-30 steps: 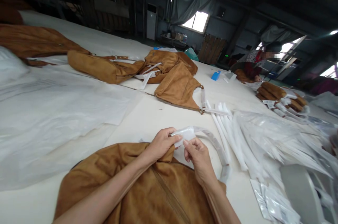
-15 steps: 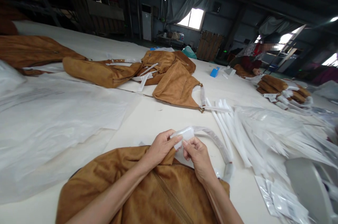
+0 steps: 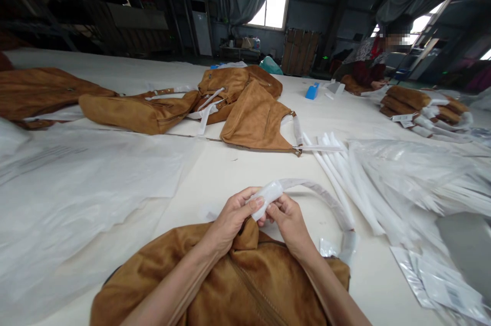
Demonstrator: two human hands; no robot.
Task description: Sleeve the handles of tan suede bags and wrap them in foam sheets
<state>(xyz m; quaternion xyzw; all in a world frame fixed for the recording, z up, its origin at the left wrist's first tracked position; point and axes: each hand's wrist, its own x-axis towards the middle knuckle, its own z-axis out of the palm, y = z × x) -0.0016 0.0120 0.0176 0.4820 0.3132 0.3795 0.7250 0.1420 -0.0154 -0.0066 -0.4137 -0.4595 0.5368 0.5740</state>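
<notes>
A tan-brown handbag (image 3: 215,285) lies in front of me, its zipper running down the front. Its strap (image 3: 322,194) curves up and right, covered in pale wrapping. Around the strap's near end is a white foam wrap (image 3: 269,196). My left hand (image 3: 238,213) is closed on this wrap from the left, thumb on top. On its right side my right hand (image 3: 286,218) pinches the lower edge, fingers partly hidden behind the wrap. A small clear packet (image 3: 328,248) sits by the strap's right end.
More brown bags (image 3: 257,121) lie farther back on the white table (image 3: 207,167). Clear plastic sheets (image 3: 84,177) spread at left. White foam strips (image 3: 356,188) and flat packets (image 3: 445,280) lie at right. A co-worker (image 3: 368,62) stands beyond stacked bags (image 3: 406,98).
The view has shifted slightly. Both hands stay at the strap end; the white wrap now sits more snugly around it, and my right fingers have moved under its edge.
</notes>
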